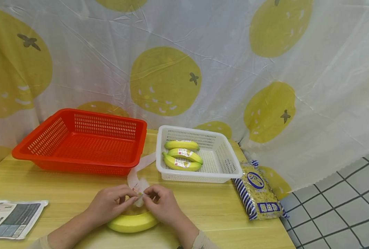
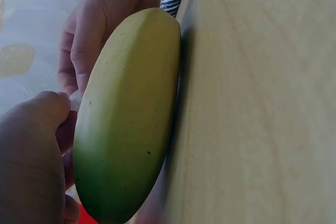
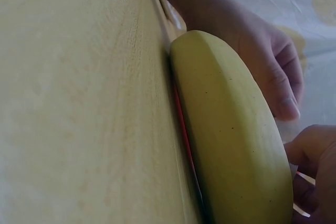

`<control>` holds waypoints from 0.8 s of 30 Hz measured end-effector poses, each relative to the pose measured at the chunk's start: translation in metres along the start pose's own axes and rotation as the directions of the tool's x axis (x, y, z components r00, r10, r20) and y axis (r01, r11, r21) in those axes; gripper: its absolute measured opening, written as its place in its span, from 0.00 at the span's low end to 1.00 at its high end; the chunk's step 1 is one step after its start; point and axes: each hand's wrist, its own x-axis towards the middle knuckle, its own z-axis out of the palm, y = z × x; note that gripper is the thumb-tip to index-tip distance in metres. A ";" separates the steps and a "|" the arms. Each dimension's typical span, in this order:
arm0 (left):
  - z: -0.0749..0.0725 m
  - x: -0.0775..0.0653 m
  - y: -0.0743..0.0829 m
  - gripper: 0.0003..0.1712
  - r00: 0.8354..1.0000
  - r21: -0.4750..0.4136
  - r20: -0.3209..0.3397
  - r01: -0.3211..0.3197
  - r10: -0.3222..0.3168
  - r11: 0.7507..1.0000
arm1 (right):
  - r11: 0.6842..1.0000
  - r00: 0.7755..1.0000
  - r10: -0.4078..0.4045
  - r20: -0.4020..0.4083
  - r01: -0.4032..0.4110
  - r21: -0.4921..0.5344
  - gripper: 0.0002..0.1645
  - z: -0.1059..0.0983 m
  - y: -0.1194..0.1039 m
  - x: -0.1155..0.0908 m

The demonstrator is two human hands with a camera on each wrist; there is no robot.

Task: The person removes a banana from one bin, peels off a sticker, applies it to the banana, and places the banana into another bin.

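Note:
A yellow banana (image 1: 132,223) lies on the table just in front of the person, below both wrists. Beyond it, the left hand (image 1: 112,203) and right hand (image 1: 163,204) meet fingertip to fingertip over a strip of printed labels (image 1: 134,178). Both hands pinch the whitish, translucent end of that strip between thumb and fingers. From there the strip runs back toward the white basket. In the left wrist view the banana (image 2: 128,114) covers part of the fingers, and only a sliver of the strip (image 2: 76,99) shows. Similarly, the banana (image 3: 231,129) fills the right wrist view's middle.
A red basket (image 1: 94,165) stands at the back left. Beside it, a white basket (image 1: 196,178) holds three labelled bananas (image 1: 182,164). At the right table edge lies a bag of dry noodles (image 1: 259,193), and at the left a flat silver packet (image 1: 14,218). A patterned curtain (image 1: 221,86) hangs behind.

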 end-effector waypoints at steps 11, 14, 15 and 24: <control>-0.001 0.002 0.003 0.19 1.000 0.005 -0.017 0.009 -0.009 1.000 | 1.000 0.999 -0.019 -0.028 0.019 -0.013 0.04 0.000 0.001 0.000; -0.002 0.002 0.003 0.20 1.000 0.004 -0.016 0.025 -0.025 1.000 | 0.999 0.999 -0.032 -0.037 0.031 -0.009 0.02 0.001 0.001 0.001; -0.002 0.002 0.003 0.21 0.999 0.003 -0.017 0.030 -0.030 1.000 | 0.999 0.999 -0.033 -0.038 0.033 -0.010 0.02 0.001 0.001 0.001; -0.001 0.002 0.004 0.24 0.998 -0.003 -0.040 0.050 -0.050 0.999 | 1.000 0.999 0.026 -0.031 -0.026 0.007 0.03 0.000 0.001 0.001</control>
